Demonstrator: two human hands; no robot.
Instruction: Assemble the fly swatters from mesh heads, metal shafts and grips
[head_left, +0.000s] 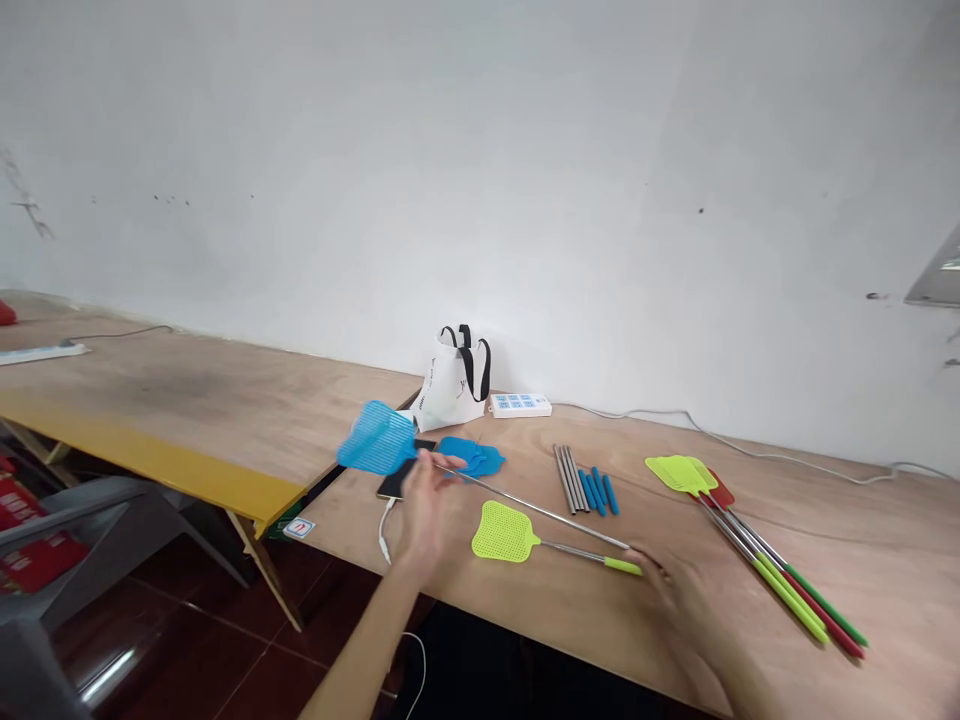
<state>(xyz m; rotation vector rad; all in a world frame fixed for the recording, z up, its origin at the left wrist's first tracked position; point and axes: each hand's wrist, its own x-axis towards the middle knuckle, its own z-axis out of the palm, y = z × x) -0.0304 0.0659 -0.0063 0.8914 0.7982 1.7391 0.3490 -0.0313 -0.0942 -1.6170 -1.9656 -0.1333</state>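
A blue fly swatter (377,438) with a long extended metal rod is held slanting over the plywood table (570,610). My left hand (433,508) is closed on the rod just behind the blue head. My right hand (670,588) is blurred and closes around the rod's other end near the table's front edge. A yellow-green fly swatter (507,531) lies flat on the table between my hands, under the rod, with its green grip pointing toward my right hand.
A white bag (452,388) and a power strip (520,404) stand by the wall. Loose blue swatter heads (477,457), metal rods (569,478) and blue grips (599,491) lie mid-table. Several finished swatters (757,555) lie right. A phone (396,484) with cable lies left; a grey chair (82,520) stands below.
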